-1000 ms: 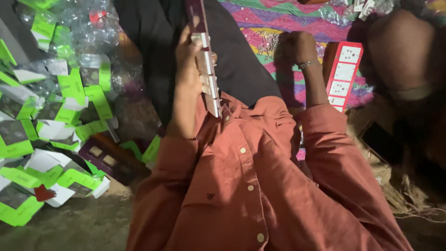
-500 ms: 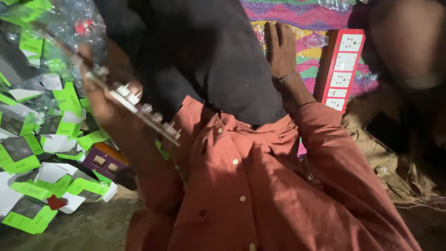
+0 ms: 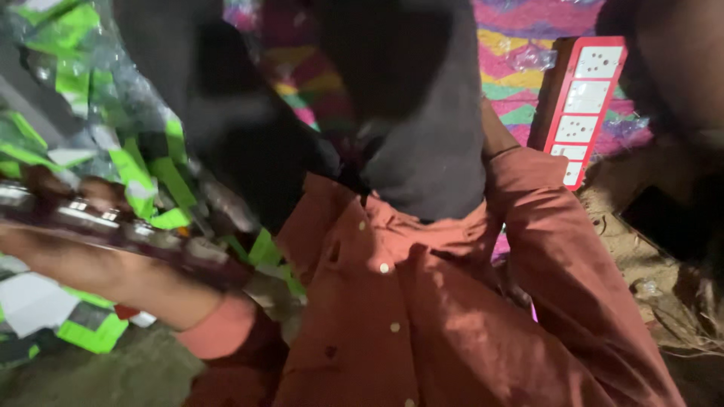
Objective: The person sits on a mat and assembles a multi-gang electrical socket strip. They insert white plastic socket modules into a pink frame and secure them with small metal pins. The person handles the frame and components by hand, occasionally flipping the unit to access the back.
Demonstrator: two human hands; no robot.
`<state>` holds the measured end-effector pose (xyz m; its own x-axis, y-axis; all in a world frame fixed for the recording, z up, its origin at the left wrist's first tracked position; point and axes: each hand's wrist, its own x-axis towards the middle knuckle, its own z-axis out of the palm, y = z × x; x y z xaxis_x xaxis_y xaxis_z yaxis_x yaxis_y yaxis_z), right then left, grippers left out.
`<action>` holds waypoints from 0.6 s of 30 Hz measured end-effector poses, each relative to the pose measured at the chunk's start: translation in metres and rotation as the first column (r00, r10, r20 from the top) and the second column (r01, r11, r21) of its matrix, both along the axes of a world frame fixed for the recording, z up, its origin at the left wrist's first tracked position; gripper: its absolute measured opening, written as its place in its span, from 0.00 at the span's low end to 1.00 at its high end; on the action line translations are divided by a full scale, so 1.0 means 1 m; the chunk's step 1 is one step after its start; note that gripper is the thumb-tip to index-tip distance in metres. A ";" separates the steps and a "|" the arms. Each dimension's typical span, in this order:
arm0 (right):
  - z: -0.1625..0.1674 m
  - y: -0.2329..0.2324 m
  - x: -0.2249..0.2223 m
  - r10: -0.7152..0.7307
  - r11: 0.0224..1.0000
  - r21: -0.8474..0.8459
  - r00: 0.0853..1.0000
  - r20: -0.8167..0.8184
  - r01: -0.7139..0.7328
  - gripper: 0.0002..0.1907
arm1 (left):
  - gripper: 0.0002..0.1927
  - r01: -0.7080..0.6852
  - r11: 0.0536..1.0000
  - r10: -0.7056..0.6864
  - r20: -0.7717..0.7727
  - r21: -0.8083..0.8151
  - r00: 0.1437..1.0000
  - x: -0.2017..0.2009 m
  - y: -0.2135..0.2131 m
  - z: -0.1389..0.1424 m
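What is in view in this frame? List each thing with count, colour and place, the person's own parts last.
Long strip with metal fittings: one, dark with silvery pieces, motion-blurred, lying across the left hand at lower left.
Socket board: one, red frame with white socket plates, upper right, on the patterned cloth.
Patterned cloth: one, pink, yellow and green, along the top.
Packets: many, green and white in clear wrap, heaped on the left; too blurred to count.
Ground: bare, brownish, lower left and right edge.
Shirt: one, rust-orange with pale buttons, centre.
Dark garment: black-grey, upper centre.
Left hand: holds the strip, blurred.
Right hand: hidden behind the dark garment; only its sleeve shows.
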<state>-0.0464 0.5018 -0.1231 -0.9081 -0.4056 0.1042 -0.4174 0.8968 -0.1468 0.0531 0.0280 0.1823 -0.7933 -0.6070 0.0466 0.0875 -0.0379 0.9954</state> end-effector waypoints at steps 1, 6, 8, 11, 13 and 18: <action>0.000 0.010 0.004 -0.006 1.000 -0.024 1.000 0.020 0.006 0.30 | 0.24 -0.029 0.997 0.034 0.069 -0.076 0.997 0.009 -0.012 0.005; -0.010 0.038 0.010 -0.003 0.999 -0.050 0.999 0.049 0.005 0.29 | 0.23 -0.184 0.857 0.359 0.302 -0.481 0.883 0.108 -0.030 0.045; -0.017 0.046 0.006 0.008 0.998 -0.063 0.997 0.071 -0.003 0.29 | 0.22 -0.204 0.785 0.471 0.350 -0.584 0.810 0.143 -0.007 0.045; -0.024 0.056 0.001 0.012 0.998 -0.068 0.995 0.099 -0.005 0.28 | 0.22 -0.167 0.712 0.550 0.393 -0.682 0.737 0.165 0.031 0.053; -0.028 0.064 -0.001 0.006 0.997 -0.076 0.993 0.120 0.003 0.28 | 0.21 -0.102 0.682 0.525 0.389 -0.724 0.757 0.151 0.048 0.048; -0.044 0.074 0.001 -0.035 0.995 -0.087 0.985 0.170 0.051 0.27 | 0.20 0.215 0.494 0.215 0.359 -0.842 0.908 0.029 0.061 -0.011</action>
